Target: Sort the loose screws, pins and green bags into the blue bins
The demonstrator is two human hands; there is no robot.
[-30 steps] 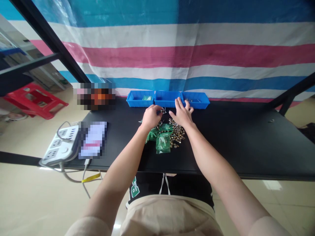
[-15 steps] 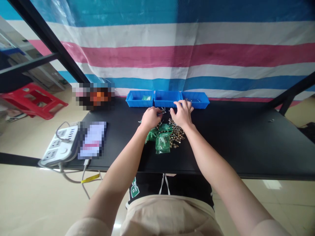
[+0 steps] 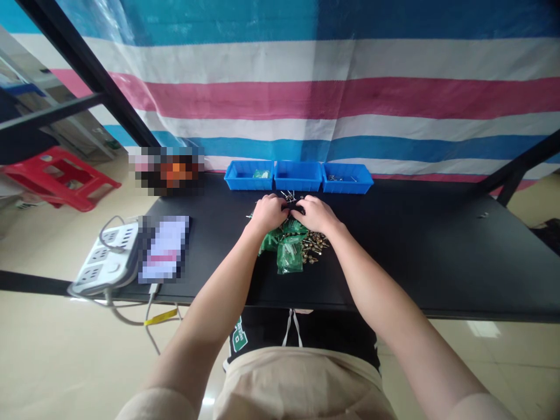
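My left hand (image 3: 270,212) is over the left side of a pile of small parts, its fingers curled inward and whatever they hold hidden. Close beside it, my right hand (image 3: 315,213) has thumb and fingers drawn together at the pile; I cannot make out what is in them. Thin silver pin-like pieces (image 3: 287,196) lie just beyond the hands. Small green plastic packets (image 3: 289,255) with pale pieces inside sit below the hands. Brass-coloured metal fittings (image 3: 313,247) are heaped to the right of the packets, partly under my right hand.
At the back of the black table (image 3: 415,245) stand a blue bin (image 3: 249,185) with a packet, a middle blue bin (image 3: 298,185), and a right blue bin (image 3: 347,187) with metal pieces. A power strip (image 3: 105,256) and a blurred-out phone-like device (image 3: 164,249) lie left.
My right hand has come back from the right blue bin to the pile, next to my left hand, and its spread fingers have drawn together. My left hand has barely moved.
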